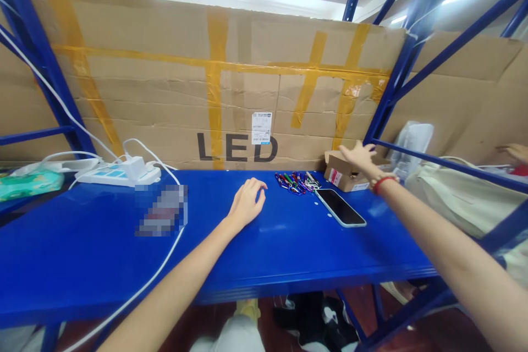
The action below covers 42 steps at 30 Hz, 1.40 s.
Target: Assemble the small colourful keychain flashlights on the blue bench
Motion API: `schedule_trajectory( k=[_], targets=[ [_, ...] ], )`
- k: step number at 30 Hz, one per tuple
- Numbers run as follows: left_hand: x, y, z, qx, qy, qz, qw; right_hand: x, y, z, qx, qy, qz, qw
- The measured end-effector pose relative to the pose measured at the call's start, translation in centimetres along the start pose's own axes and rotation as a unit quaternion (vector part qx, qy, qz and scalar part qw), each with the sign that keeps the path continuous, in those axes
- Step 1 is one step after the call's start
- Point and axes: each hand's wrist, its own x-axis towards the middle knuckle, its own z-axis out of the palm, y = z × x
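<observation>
My left hand rests on the blue shelf top with its fingers loosely curled, holding nothing. My right hand, with a red band on the wrist, reaches over a small open cardboard box at the back right, fingers spread. A heap of small coloured carabiner clips lies between the hands, just left of the box. A black phone lies flat in front of the box.
A large taped cardboard sheet marked LED stands behind the shelf. A white power strip with a charger and cables sits at the back left, beside a green pack. Blue rack posts and bags flank the right side, where another person's hand shows.
</observation>
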Motion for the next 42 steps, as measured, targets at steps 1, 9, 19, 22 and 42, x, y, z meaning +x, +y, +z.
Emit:
schedule_trajectory(
  k=[1, 9, 19, 22, 42],
  targets=[
    [0.0, 0.0, 0.0, -0.002, -0.001, 0.001, 1.0, -0.6, -0.9, 1.1, -0.013, -0.018, -0.017, 1.0],
    [-0.2, -0.5, -0.3, -0.003, 0.005, -0.018, 1.0, -7.0, -6.1, 9.3, -0.058, -0.289, 0.012, 0.955],
    [-0.1, -0.3, 0.7, 0.023, -0.044, 0.018, 0.999, -8.8, -9.0, 11.2, -0.092, -0.287, -0.093, 0.949],
    [-0.1, -0.7, 0.7, 0.038, -0.044, -0.002, 0.998, -10.1, -10.5, 10.9, -0.083, -0.289, -0.123, 0.946],
    [0.8, -6.4, -2.5, 0.09, 0.093, -0.208, 0.97, -18.0, -21.8, 9.4, 0.112, -0.31, -0.167, 0.929]
  ],
)
